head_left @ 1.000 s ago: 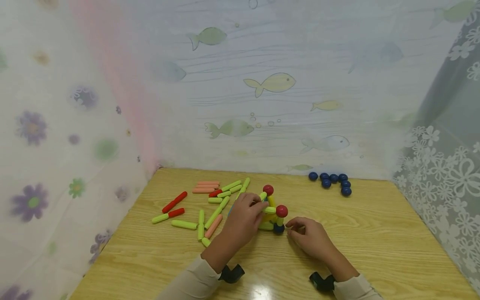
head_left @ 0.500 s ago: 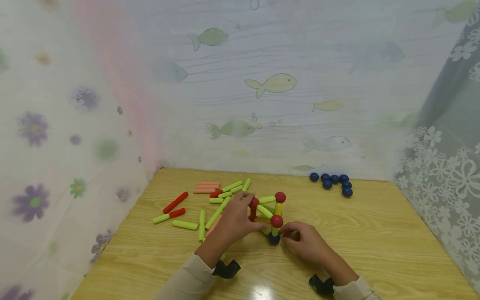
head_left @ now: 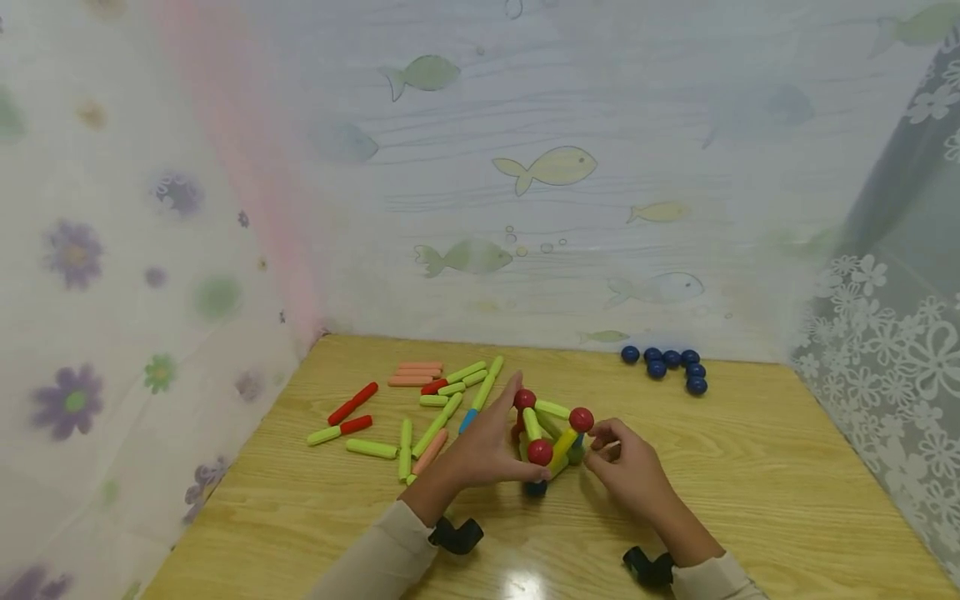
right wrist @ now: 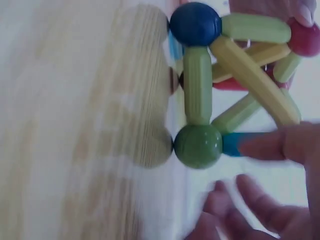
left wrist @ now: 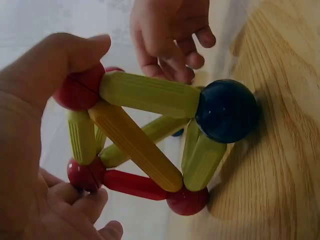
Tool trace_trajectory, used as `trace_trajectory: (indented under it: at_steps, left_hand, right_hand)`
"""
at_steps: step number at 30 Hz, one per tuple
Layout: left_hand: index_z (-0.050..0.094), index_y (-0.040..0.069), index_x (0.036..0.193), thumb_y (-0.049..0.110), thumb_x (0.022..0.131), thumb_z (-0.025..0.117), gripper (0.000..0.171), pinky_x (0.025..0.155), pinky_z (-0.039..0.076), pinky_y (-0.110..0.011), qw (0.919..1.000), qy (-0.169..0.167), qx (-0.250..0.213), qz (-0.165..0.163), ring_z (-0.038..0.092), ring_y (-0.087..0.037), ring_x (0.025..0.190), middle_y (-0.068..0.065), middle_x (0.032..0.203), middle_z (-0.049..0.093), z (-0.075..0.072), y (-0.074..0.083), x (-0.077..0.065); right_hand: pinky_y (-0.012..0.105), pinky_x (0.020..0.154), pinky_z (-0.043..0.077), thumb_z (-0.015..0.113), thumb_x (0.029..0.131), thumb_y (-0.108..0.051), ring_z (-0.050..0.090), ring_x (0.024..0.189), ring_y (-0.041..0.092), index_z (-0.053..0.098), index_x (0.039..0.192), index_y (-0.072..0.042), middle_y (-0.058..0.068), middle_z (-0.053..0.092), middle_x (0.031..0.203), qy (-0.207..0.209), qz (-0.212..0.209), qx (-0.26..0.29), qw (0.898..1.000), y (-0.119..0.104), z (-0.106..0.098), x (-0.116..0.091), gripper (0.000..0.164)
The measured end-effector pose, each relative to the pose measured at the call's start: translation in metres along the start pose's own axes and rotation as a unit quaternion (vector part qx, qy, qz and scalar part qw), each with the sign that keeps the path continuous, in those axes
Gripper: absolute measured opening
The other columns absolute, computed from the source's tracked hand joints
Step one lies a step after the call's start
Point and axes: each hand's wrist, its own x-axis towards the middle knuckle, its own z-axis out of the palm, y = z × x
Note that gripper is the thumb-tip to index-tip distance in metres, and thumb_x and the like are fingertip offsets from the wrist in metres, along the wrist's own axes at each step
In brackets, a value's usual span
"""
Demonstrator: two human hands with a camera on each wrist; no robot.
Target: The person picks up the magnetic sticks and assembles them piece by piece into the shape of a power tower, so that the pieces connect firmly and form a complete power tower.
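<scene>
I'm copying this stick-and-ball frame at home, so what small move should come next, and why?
Perhaps let the right hand lightly steady the blue stick above the green ball: one fingertip appears to touch that stick. The left hand grips the frame at two red balls, so the green-ball corner may lack support.

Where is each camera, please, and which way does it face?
Head: on the head, looking forward and down at left hand, right hand and sleeves.
Left wrist: on that wrist, facing the stick model; both hands show.
Right wrist: on that wrist, facing the green ball; both hands show.
Both wrist views share the stick model.
</scene>
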Motion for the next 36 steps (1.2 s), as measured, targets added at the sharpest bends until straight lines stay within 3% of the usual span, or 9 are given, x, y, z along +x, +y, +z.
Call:
trace_trajectory:
  at_steps: [5, 9, 11, 15, 18, 22, 27, 33, 36]
  left_hand:
    - [-0.008, 0.038, 0.164, 0.042, 0.086, 0.085, 0.122, 0.122, 0.029, -0.060, 0.9996, -0.019, -0.015, 0.014, 0.017, -0.025, 0.160, 0.009, 0.174, 0.005, -0.004, -0.010, 0.002]
    - [0.010, 0.034, 0.167, 0.035, 0.093, 0.076, 0.099, 0.113, 0.043, -0.055, 0.9998, -0.012, 0.002, -0.015, 0.036, -0.027, 0.153, 0.008, 0.172, 0.021, -0.010, -0.016, 0.003]
    - [0.027, 0.029, 0.165, 0.027, 0.095, 0.072, 0.083, 0.097, 0.052, -0.052, 0.9990, 0.001, 0.016, -0.041, 0.053, -0.031, 0.139, 0.004, 0.168, 0.035, -0.018, -0.020, 0.002]
    - [0.061, 0.017, 0.145, 0.010, 0.097, 0.066, 0.048, 0.088, 0.055, -0.050, 0.9920, 0.080, 0.032, -0.093, 0.062, -0.035, 0.123, -0.005, 0.146, 0.059, -0.042, -0.037, -0.001]
    - [0.071, 0.011, 0.131, 0.005, 0.099, 0.065, 0.033, 0.093, 0.056, -0.051, 0.9763, 0.165, 0.058, -0.127, 0.063, -0.034, 0.123, -0.009, 0.131, 0.068, -0.061, -0.056, -0.005]
    - [0.074, 0.007, 0.127, 0.003, 0.099, 0.064, 0.030, 0.083, 0.059, -0.045, 0.9587, 0.212, 0.095, -0.164, 0.068, -0.035, 0.114, -0.012, 0.129, 0.072, -0.075, -0.079, -0.010]
    - [0.077, 0.010, 0.124, 0.004, 0.097, 0.065, 0.030, 0.080, 0.057, -0.042, 0.9512, 0.200, 0.137, -0.191, 0.070, -0.033, 0.108, -0.010, 0.126, 0.074, -0.077, -0.095, -0.012]
    - [0.078, 0.012, 0.122, 0.014, 0.094, 0.076, 0.029, 0.084, 0.058, -0.046, 0.9423, 0.191, 0.180, -0.207, 0.069, -0.029, 0.103, -0.009, 0.117, 0.076, -0.076, -0.093, -0.011]
    - [0.076, 0.013, 0.125, 0.018, 0.096, 0.075, 0.030, 0.086, 0.058, -0.046, 0.9449, 0.207, 0.168, -0.190, 0.069, -0.029, 0.107, -0.007, 0.121, 0.075, -0.078, -0.082, -0.010]
  right_hand:
    - [0.046, 0.098, 0.054, 0.076, 0.092, -0.017, 0.066, 0.112, 0.022, 0.065, 0.131, -0.013, 0.006, 0.069, 0.124, -0.042, -0.021, -0.021, 0.999, 0.004, 0.002, 0.000, 0.041]
    - [0.042, 0.092, 0.056, 0.079, 0.092, -0.023, 0.068, 0.104, 0.016, 0.070, 0.119, -0.017, 0.000, 0.071, 0.114, -0.040, -0.014, -0.023, 0.999, 0.003, 0.003, 0.000, 0.029]
    - [0.040, 0.089, 0.057, 0.079, 0.092, -0.025, 0.068, 0.100, 0.014, 0.071, 0.113, -0.019, -0.002, 0.071, 0.109, -0.040, -0.010, -0.024, 0.999, 0.002, 0.003, -0.001, 0.023]
    - [0.037, 0.086, 0.057, 0.080, 0.092, -0.027, 0.068, 0.096, 0.011, 0.070, 0.105, -0.021, -0.005, 0.071, 0.103, -0.041, -0.009, -0.030, 0.999, 0.002, 0.005, 0.000, 0.017]
    - [0.036, 0.085, 0.058, 0.080, 0.092, -0.027, 0.069, 0.095, 0.010, 0.070, 0.103, -0.021, -0.005, 0.071, 0.103, -0.040, -0.006, -0.032, 0.999, 0.002, 0.005, 0.000, 0.015]
    - [0.034, 0.082, 0.058, 0.081, 0.091, -0.026, 0.069, 0.092, 0.010, 0.069, 0.101, -0.020, -0.005, 0.071, 0.102, -0.040, -0.001, -0.033, 0.999, 0.002, 0.006, 0.000, 0.016]
    - [0.031, 0.077, 0.056, 0.082, 0.091, -0.026, 0.067, 0.089, 0.010, 0.069, 0.099, -0.019, -0.004, 0.071, 0.102, -0.048, 0.001, -0.029, 0.998, 0.000, 0.005, -0.002, 0.017]
    - [0.032, 0.078, 0.058, 0.081, 0.091, -0.028, 0.068, 0.090, 0.011, 0.068, 0.101, -0.018, -0.002, 0.070, 0.103, -0.057, -0.011, -0.025, 0.998, 0.002, 0.005, -0.001, 0.019]
    - [0.034, 0.080, 0.058, 0.081, 0.092, -0.029, 0.068, 0.091, 0.012, 0.068, 0.100, -0.018, -0.002, 0.070, 0.103, -0.059, -0.014, -0.024, 0.998, 0.003, 0.005, 0.000, 0.019]
